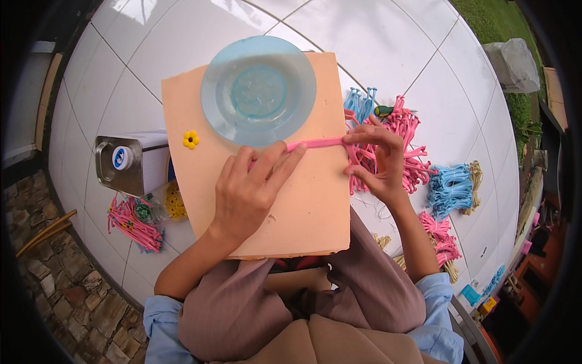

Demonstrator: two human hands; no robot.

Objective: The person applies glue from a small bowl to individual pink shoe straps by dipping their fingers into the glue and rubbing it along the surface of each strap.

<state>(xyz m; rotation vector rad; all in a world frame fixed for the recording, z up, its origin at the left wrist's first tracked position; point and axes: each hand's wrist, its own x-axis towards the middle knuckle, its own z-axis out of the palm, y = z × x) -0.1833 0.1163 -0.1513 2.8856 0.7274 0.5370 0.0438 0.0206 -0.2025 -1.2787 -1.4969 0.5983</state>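
Across a peach foam board [303, 212] on my lap lies a narrow pink strap [321, 143]. My left hand [245, 191] grips its left part, fingers bent over the strap against the board; the thumb is hidden. At the board's right edge, my right hand [385, 155] holds the strap's other end, which bends down between fingertips and thumb. A translucent blue plate [212, 91] with what looks like clear liquid or glue in it rests on the far part of the board. Left of the plate sits a small yellow flower piece [191, 139] with a dark centre.
Bundles of pink straps [403, 130] and blue straps [448, 188] lie on the white tiles at right, with a green-handled screwdriver [384, 111] among them. At left stand a metal can [136, 161] with a white cap, a bag of yellow flowers [174, 200] and more pink straps [136, 224].
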